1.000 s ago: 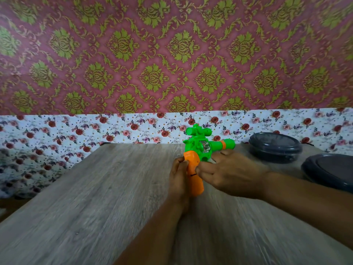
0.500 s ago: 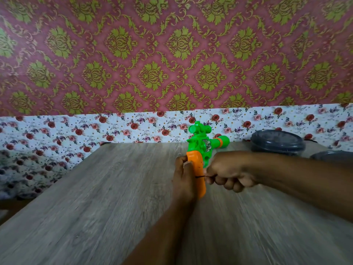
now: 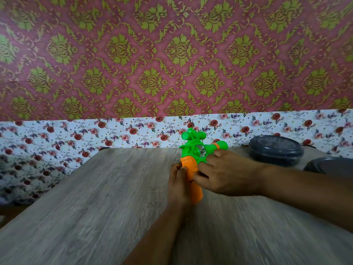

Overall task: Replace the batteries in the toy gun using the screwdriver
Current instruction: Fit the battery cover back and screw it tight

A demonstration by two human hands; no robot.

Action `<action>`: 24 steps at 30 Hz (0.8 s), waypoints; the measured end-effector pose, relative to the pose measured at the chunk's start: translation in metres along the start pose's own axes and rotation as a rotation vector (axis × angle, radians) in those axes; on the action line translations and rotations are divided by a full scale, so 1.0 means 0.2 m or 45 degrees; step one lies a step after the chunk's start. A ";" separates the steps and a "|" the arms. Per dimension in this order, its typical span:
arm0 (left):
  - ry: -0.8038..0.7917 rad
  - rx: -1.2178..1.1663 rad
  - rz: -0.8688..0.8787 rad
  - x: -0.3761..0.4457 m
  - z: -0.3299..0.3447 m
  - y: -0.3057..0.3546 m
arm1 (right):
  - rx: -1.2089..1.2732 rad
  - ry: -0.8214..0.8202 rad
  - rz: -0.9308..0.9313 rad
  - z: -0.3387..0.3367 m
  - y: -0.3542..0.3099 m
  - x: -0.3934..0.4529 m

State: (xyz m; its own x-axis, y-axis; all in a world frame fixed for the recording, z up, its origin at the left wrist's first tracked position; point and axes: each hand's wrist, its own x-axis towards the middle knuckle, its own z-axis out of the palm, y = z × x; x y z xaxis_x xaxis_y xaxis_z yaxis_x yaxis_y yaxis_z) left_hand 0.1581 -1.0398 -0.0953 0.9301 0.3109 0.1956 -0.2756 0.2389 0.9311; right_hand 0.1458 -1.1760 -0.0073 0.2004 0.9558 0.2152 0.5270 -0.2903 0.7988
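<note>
The toy gun [image 3: 193, 150] has a green body with a scope and an orange handle, and it stands upright on the wooden table [image 3: 95, 197]. My left hand [image 3: 178, 182] grips the orange handle from the left. My right hand [image 3: 227, 173] lies over the gun's right side, with its fingers against the handle and green body. A thin dark tip, apparently the screwdriver [image 3: 191, 181], pokes out from under my right fingers and touches the handle. The rest of the screwdriver is hidden in the hand. No batteries are visible.
A dark round lidded container [image 3: 275, 150] stands at the back right of the table. A second dark grey round item [image 3: 328, 166] lies at the right edge, behind my right forearm. A floral-papered wall closes off the back and left.
My right hand was a closed fist beside the handle half a second ago. It now lies higher over the gun with its fingers spread. My left hand keeps its grip.
</note>
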 end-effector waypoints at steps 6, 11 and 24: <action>-0.024 0.049 0.125 0.03 -0.03 -0.06 | 0.074 -0.090 0.154 0.02 -0.06 0.04; -0.021 0.188 0.221 -0.01 -0.01 -0.03 | 0.914 -0.647 0.783 -0.06 -0.10 0.13; 0.015 0.052 -0.057 -0.01 -0.03 -0.01 | 0.213 -0.195 0.124 -0.01 -0.05 0.04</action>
State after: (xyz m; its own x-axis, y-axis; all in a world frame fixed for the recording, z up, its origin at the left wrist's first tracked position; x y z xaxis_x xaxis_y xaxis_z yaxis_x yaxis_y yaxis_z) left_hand 0.1562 -1.0353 -0.0993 0.9383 0.3117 0.1501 -0.2234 0.2148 0.9508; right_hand 0.1406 -1.1647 -0.0124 0.3729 0.9085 0.1887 0.6261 -0.3964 0.6714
